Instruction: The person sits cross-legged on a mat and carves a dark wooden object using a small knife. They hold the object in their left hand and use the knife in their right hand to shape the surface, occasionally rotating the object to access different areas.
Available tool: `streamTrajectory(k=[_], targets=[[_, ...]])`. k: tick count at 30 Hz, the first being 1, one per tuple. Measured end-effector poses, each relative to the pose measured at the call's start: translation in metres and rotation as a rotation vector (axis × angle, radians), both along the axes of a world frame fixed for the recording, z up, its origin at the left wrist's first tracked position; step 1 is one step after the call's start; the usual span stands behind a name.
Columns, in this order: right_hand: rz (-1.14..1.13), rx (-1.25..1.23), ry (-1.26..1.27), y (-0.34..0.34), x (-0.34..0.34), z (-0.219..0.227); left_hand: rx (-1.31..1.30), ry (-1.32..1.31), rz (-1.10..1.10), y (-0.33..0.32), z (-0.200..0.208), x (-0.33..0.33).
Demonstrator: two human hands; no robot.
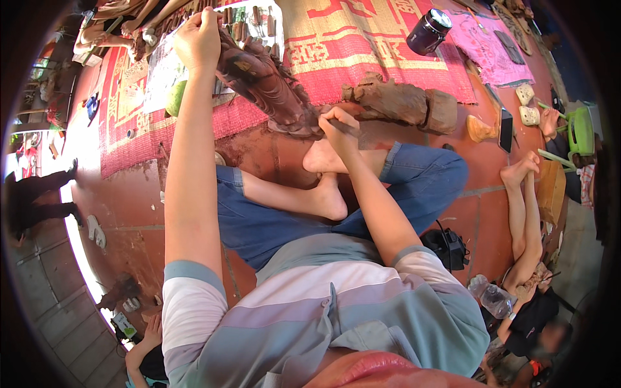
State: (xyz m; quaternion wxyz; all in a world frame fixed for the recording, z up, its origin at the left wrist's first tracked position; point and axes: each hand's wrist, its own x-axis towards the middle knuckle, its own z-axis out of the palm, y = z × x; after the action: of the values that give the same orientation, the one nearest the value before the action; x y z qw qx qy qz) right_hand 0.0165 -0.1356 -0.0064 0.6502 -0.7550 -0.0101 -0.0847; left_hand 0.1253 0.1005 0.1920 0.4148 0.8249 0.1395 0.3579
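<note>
A reddish-brown carved wooden figure [275, 90] leans at a tilt in front of my crossed legs, its lower end by my bare feet. My left hand [197, 42] is closed in a fist beside the figure's upper end, arm stretched far forward. Whatever that fist holds, if anything, is hidden. At the lower end of the figure, my right hand [339, 131] is also closed, its fingers curled. I cannot make out what is inside them. To the right lies a rough brown block of carved wood [394, 102] on the mat's edge.
Several wooden-handled tools [262, 22] lie on a white sheet beyond the figure, with a green round object [175, 98] nearby. A dark tumbler [429, 33] stands on the red-and-yellow mat [349, 48]. Right are a green stool [580, 132], plastic bottle [497, 301] and other people.
</note>
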Motion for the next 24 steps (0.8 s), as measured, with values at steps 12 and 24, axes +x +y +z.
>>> streamTrajectory(k=[12,24], targets=[[0.049,0.000,-0.061,0.008,0.007,0.006,-0.019,0.033,0.024,-0.005,-0.001,-0.003],[-0.032,0.016,-0.111,0.005,-0.003,0.012,0.010,-0.024,-0.001,0.003,-0.003,0.002]])
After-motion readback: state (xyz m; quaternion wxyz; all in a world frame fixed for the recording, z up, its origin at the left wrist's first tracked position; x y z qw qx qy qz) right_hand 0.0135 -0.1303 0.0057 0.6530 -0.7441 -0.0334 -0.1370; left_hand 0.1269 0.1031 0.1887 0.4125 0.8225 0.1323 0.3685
